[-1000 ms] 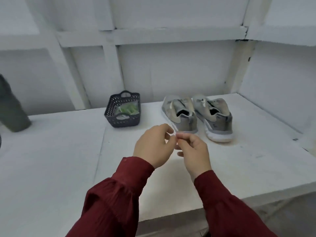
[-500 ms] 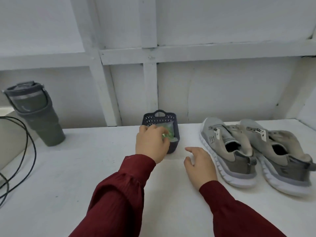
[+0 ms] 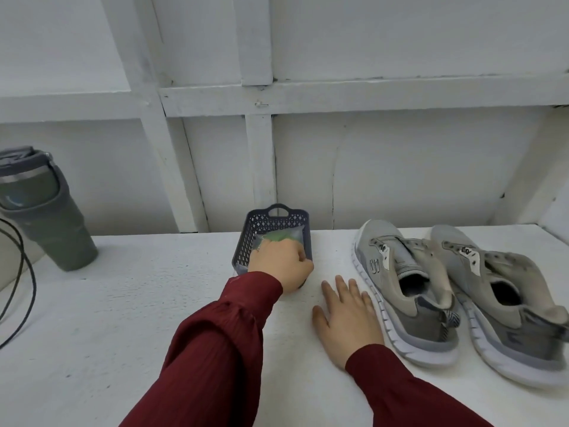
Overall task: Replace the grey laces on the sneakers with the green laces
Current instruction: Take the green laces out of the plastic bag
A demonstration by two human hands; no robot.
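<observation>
Left hand (image 3: 278, 266) reaches down into the small dark basket (image 3: 258, 229) at the back of the white table (image 3: 123, 303), knuckles up, fingers bent over the clear packet of green laces (image 3: 281, 235) lying inside; the fingertips are hidden, so I cannot tell whether it grips the packet or only touches it. Right hand (image 3: 348, 315) lies flat on the table, fingers straight, holding nothing, between the basket and the near grey sneaker (image 3: 403, 291). Second sneaker (image 3: 498, 297) sits just beside the first, toes to the wall; green tumbler (image 3: 46, 211) and black cable (image 3: 18, 288) far left.
</observation>
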